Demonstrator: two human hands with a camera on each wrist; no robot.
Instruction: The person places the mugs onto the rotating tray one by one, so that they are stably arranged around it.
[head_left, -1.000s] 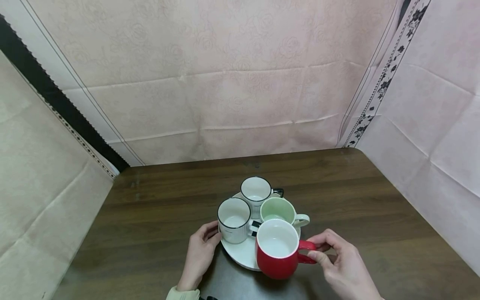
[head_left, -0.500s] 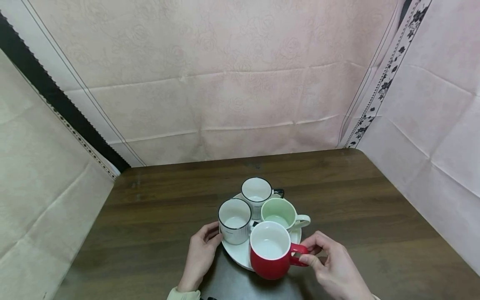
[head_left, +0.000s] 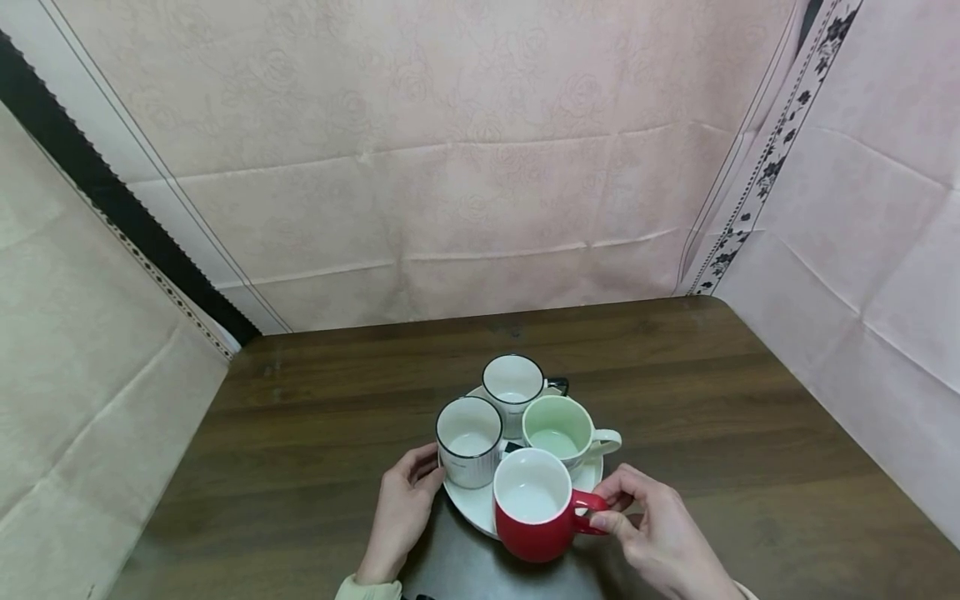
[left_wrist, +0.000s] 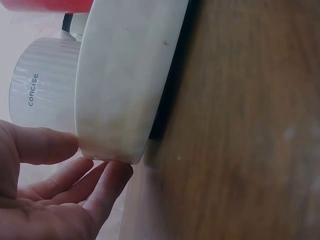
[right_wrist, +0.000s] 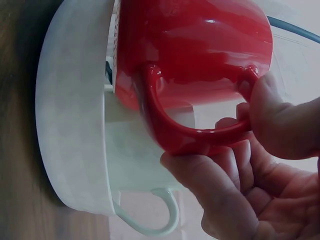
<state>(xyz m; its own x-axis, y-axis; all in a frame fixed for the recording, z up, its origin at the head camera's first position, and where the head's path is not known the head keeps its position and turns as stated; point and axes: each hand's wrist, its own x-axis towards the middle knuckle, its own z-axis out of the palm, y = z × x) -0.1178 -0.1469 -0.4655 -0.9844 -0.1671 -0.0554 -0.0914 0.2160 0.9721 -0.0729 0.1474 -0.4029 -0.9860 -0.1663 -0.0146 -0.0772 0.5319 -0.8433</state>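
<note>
A red mug (head_left: 535, 517) with a white inside is held by its handle between the thumb and fingers of my right hand (head_left: 651, 533). Its base is close over the near part of a thick round white tray (head_left: 475, 507); the right wrist view shows it slightly tilted. On the tray stand two white mugs with dark rims, one at left (head_left: 468, 446) and one at the back (head_left: 513, 387), plus a pale green cup (head_left: 558, 429) at right. My left hand (head_left: 405, 504) holds the tray's left edge, thumb at the upper rim and fingertips on the side wall (left_wrist: 117, 110).
The tray sits on a dark wood-grain table (head_left: 337, 408). Pale patterned cloth (head_left: 465, 167) hangs behind and along both sides. The green cup's handle (head_left: 606, 442) juts past the tray on the right, just beyond my right hand.
My right hand has moved the red mug leftward, over the near part of the tray, away from the table's right side. The left hand has stayed at the tray's edge.
</note>
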